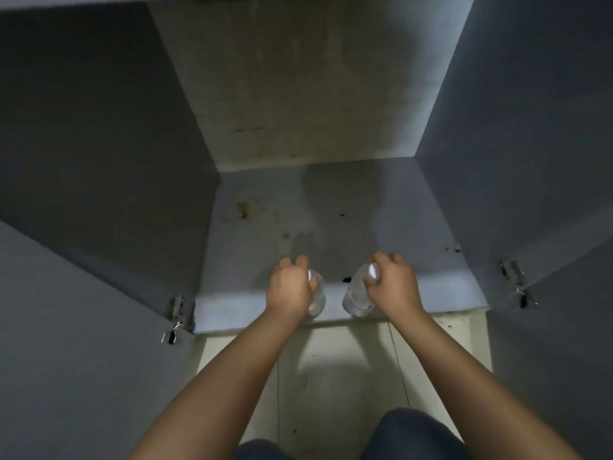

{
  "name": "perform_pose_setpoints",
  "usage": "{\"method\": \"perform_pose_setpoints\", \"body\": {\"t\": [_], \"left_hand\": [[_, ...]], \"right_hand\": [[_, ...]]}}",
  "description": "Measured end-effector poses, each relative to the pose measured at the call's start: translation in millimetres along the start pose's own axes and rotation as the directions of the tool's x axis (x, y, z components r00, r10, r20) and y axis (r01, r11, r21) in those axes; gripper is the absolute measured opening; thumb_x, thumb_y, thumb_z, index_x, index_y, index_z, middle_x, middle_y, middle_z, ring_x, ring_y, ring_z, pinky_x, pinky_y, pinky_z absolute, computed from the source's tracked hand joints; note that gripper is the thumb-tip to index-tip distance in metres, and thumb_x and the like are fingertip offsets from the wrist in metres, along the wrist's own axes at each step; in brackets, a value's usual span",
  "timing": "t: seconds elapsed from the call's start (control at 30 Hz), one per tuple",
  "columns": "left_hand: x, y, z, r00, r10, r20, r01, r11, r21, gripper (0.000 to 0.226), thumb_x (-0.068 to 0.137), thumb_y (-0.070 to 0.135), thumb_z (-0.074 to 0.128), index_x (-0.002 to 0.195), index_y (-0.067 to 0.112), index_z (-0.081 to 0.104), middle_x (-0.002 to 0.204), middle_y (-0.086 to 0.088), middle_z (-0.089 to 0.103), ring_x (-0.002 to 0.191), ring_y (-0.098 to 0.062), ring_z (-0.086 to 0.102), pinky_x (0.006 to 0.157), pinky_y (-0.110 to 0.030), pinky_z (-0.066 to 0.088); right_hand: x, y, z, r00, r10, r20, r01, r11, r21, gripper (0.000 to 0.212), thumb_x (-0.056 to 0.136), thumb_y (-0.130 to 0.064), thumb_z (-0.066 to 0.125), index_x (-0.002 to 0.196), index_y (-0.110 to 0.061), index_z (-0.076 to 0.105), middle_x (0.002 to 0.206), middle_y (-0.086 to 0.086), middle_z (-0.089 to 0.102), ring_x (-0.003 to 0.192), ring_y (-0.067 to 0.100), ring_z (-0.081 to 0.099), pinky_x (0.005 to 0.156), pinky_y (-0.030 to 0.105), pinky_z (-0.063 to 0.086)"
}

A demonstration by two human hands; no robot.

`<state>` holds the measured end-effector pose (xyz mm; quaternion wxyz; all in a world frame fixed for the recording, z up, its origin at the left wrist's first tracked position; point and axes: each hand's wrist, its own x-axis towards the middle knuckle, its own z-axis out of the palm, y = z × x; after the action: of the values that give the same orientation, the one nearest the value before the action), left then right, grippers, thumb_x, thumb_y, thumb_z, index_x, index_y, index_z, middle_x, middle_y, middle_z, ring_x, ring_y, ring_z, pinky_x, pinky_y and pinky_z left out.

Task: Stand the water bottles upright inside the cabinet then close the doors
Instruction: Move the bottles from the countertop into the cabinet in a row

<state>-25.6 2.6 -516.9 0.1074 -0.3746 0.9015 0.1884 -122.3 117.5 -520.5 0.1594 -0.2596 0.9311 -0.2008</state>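
With both doors swung wide | left hand [292, 287] clamped on left bottle [316, 298], right hand [391, 282] clamped on right bottle [358, 298] | upright at cabinet floor [252, 260] front edge | left: release, shut doors

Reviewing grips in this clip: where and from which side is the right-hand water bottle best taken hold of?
Judging by its pose, around the neck just under the white cap, from above. The right water bottle stands upright at the front edge of the cabinet floor, top toward the camera. The right hand already curls round that top.
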Motion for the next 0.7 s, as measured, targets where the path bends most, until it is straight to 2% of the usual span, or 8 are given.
{"method": "perform_pose_setpoints", "body": {"t": [0.17, 0.3, 0.43, 0.57, 0.7], "left_hand": [[11.0, 1.0, -1.3, 0.997, 0.073, -0.029, -0.071, 0.995, 0.069, 0.033, 0.097, 0.012, 0.047, 0.13, 0.005, 0.046, 0.13, -0.016, 0.049, 0.119, -0.032, 0.05, 0.094, -0.034, 0.044], [19.3, 2.9, 3.4, 0.989, 0.139, -0.047, -0.137, 0.99, 0.026, 0.046, 0.095, 0.001, 0.046, 0.14, 0.006, 0.038, 0.142, -0.014, 0.044, 0.127, -0.029, 0.047, 0.102, -0.032, 0.04], [19.4, -12.7, 11.0, 0.994, 0.102, -0.05, -0.103, 0.994, -0.03, 0.055, 0.098, 0.006, 0.041, 0.149, 0.011, 0.021, 0.16, -0.008, 0.015, 0.137, -0.029, 0.039, 0.111, -0.032, 0.034], [15.5, -24.6, 14.0, 0.996, 0.065, -0.066, -0.067, 0.997, -0.03, 0.054, 0.101, 0.009, 0.039, 0.15, 0.011, 0.018, 0.161, -0.008, 0.011, 0.14, -0.03, 0.036, 0.113, -0.033, 0.032], [13.9, -22.3, 8.7, 0.994, 0.105, -0.025, -0.103, 0.994, 0.042, 0.056, 0.1, 0.009, 0.039, 0.151, 0.009, 0.014, 0.161, -0.01, 0.01, 0.138, -0.033, 0.037, 0.111, -0.035, 0.034]], "right_hand": [[6.5, 15.1, -13.7, 0.999, 0.049, -0.017, -0.049, 0.999, 0.002, 0.031, 0.091, -0.013, 0.055, 0.121, -0.003, 0.053, 0.122, 0.021, 0.054, 0.11, 0.034, 0.054, 0.087, 0.032, 0.046], [15.0, 13.6, -13.8, 1.0, 0.03, -0.008, -0.03, 0.999, -0.028, 0.035, 0.093, -0.023, 0.055, 0.121, -0.002, 0.052, 0.123, 0.021, 0.052, 0.109, 0.035, 0.055, 0.087, 0.034, 0.047], [21.7, 11.9, -14.0, 1.0, 0.001, 0.007, 0.0, 0.996, -0.088, 0.044, 0.091, -0.031, 0.058, 0.121, -0.001, 0.05, 0.123, 0.023, 0.051, 0.11, 0.039, 0.055, 0.088, 0.039, 0.048], [24.0, 13.2, -17.0, 0.998, -0.044, 0.047, 0.05, 0.99, -0.135, 0.048, 0.089, -0.033, 0.06, 0.124, -0.001, 0.052, 0.126, 0.022, 0.051, 0.11, 0.039, 0.056, 0.09, 0.039, 0.048], [23.4, 15.0, -20.6, 0.984, -0.131, 0.12, 0.151, 0.972, -0.18, 0.037, 0.089, -0.024, 0.057, 0.117, 0.001, 0.056, 0.121, 0.021, 0.053, 0.107, 0.038, 0.057, 0.086, 0.036, 0.049]]}}
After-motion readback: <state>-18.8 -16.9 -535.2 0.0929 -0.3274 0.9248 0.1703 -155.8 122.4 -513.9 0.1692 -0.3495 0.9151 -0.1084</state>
